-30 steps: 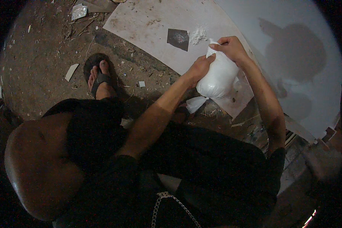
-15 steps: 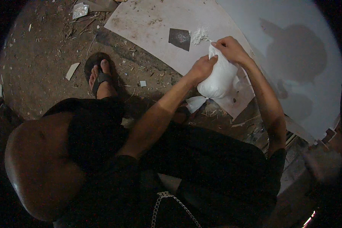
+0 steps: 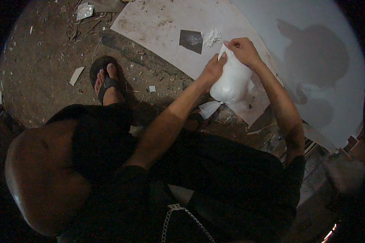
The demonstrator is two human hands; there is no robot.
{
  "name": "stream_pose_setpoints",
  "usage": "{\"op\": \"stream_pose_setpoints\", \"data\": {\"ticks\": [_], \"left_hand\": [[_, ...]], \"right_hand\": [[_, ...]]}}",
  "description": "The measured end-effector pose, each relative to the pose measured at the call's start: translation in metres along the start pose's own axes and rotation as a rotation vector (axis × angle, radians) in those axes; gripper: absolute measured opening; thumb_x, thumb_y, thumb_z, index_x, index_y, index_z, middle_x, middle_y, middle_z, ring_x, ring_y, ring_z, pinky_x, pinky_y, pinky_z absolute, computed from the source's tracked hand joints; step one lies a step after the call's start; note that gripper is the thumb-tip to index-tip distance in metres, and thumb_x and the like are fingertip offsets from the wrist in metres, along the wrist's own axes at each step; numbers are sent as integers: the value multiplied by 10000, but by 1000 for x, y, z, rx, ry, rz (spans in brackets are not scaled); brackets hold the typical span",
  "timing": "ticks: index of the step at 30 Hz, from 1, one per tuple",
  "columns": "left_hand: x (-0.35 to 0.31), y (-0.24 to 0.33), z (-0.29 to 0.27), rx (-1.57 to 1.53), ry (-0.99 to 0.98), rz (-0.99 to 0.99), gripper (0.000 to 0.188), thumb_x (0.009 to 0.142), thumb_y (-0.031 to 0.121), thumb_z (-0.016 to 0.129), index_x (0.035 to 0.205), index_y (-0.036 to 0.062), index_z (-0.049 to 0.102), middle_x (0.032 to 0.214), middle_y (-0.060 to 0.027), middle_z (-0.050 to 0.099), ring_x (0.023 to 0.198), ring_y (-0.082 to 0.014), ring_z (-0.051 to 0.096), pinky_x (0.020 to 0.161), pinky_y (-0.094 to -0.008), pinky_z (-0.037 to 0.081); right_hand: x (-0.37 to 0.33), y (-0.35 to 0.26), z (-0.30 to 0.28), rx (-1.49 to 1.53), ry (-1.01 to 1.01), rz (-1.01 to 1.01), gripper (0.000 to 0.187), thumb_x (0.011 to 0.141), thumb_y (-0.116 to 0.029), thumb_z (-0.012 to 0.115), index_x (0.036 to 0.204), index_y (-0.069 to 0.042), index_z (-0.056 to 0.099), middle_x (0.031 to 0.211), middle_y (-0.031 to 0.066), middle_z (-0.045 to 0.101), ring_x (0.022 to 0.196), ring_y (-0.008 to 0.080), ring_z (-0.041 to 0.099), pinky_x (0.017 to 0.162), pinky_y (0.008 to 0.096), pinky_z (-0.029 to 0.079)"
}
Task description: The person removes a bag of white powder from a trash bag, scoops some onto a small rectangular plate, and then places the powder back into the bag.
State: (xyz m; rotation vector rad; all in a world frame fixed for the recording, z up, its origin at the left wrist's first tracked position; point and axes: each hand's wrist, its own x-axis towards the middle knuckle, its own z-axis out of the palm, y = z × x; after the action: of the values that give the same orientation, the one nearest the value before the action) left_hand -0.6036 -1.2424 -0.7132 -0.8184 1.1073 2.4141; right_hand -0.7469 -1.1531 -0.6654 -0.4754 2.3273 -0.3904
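A full, rounded white plastic bag [image 3: 232, 83] sits on the pale board, its tied tail sticking out at the near end. My left hand [image 3: 213, 69] is closed on the bag's left side, with the thumb near its upper end. At the far end, my right hand [image 3: 243, 50] pinches the bag's gathered top corner between thumb and fingers. Just beyond the fingers lies a small heap of white powder [image 3: 212, 37]. A dark square sheet [image 3: 191, 41] dusted with white lies beside the heap.
The pale board [image 3: 158, 28] lies on a dirt floor [image 3: 48, 81] strewn with scraps and straw. A light wall or panel [image 3: 312, 52] rises on the right. My sandalled foot [image 3: 105, 81] stands left of the board. A clear packet [image 3: 85, 11] lies at the far left.
My left hand has shifted slightly left and up along the bag. The bag's upper end has tilted a little left, while my right hand keeps its pinch with a small shift.
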Motion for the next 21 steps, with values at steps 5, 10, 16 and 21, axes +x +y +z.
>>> {"op": "stream_pose_setpoints", "data": {"ticks": [5,10,16,21], "left_hand": [[-1,-5,-8,-176,-143,-32,488,994,391,412,1247,-21,481,1096,-147,608,935,-213,617,797,-344,501],[-5,4,-3,-280,-155,-57,468,1002,384,410,1261,3,490,1074,-134,621,919,-221,630,810,-367,525],[-13,15,9,-562,-171,-230,565,984,465,435,1237,-37,494,1062,-148,627,887,-260,661,774,-397,560],[-11,13,11,-476,-89,-211,505,980,414,471,1156,-55,534,985,-147,648,814,-251,672,698,-394,568]], "right_hand": [[-18,-13,-11,-69,-70,41,493,851,-485,639,942,-2,682,854,154,681,770,251,648,716,375,499],[-23,-2,-27,-44,-231,18,588,872,-510,599,1099,32,630,968,195,674,820,307,654,756,377,510],[-24,-20,-36,-36,-195,-74,618,870,-551,583,1084,26,646,995,226,663,933,342,641,825,400,489],[-21,-1,-27,-155,-51,-61,693,858,-614,557,1062,42,650,965,246,655,924,339,635,839,398,479]]}}
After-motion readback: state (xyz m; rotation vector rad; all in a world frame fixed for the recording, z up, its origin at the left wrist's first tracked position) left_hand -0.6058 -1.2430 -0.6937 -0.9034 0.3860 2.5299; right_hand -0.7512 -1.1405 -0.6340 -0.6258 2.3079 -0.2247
